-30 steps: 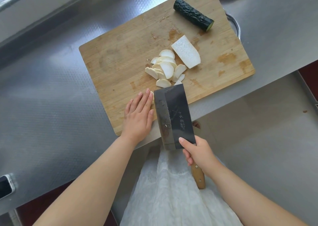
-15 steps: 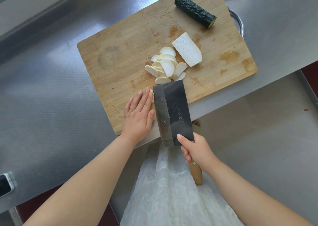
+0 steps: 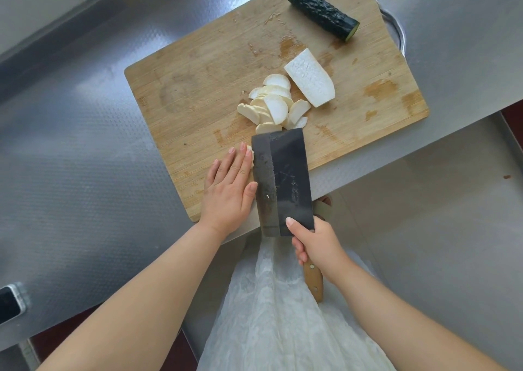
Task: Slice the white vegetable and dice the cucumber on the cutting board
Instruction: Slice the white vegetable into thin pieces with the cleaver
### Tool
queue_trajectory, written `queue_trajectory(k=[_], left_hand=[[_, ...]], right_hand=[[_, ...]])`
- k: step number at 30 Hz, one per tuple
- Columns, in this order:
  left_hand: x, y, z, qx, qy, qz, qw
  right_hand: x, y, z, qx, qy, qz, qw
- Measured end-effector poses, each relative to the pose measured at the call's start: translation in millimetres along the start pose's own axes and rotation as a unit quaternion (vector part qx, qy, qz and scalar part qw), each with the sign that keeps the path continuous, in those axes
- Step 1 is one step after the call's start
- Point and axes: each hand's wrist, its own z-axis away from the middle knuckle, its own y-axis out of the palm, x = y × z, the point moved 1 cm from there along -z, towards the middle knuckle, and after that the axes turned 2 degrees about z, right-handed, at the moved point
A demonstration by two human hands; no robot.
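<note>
My right hand [image 3: 317, 243] grips the cleaver [image 3: 283, 181]; left hand [image 3: 229, 189], fingers flat, presses a white piece against its blade. Unsliced white vegetable half [image 3: 310, 78] lies far-right, long axis diagonal, right hand nearer.

White veg slices [image 3: 273, 107] + half chunk [image 3: 310, 78] mid cutting board [image 3: 192, 87]; cucumber [image 3: 322, 10] whole, far corner.

cucumber [image 3: 323, 11]: dark green, bumpy skin
white vegetable [image 3: 310, 81]: white
board [image 3: 198, 93]: tan, brown stains
cleaver [image 3: 283, 181]: dark grey blade
tabletop [image 3: 70, 158]: silver, dimpled pattern
</note>
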Motion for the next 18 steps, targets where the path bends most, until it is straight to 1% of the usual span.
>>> queue_trajectory(k=[6, 13, 18], left_hand=[[1.5, -1.7, 0.2, -0.002, 0.005, 0.023, 1.000], [0.7, -1.6, 0.2, -0.004, 0.009, 0.021, 1.000], [1.7, -1.6, 0.2, -0.002, 0.009, 0.016, 1.000]], right_hand=[[-9.7, -1.4, 9.0, 0.003, 0.003, 0.006, 1.000], [-1.3, 2.6, -1.2, -0.008, -0.007, 0.006, 1.000], [-8.2, 2.8, 4.4, -0.001, 0.009, 0.003, 1.000]])
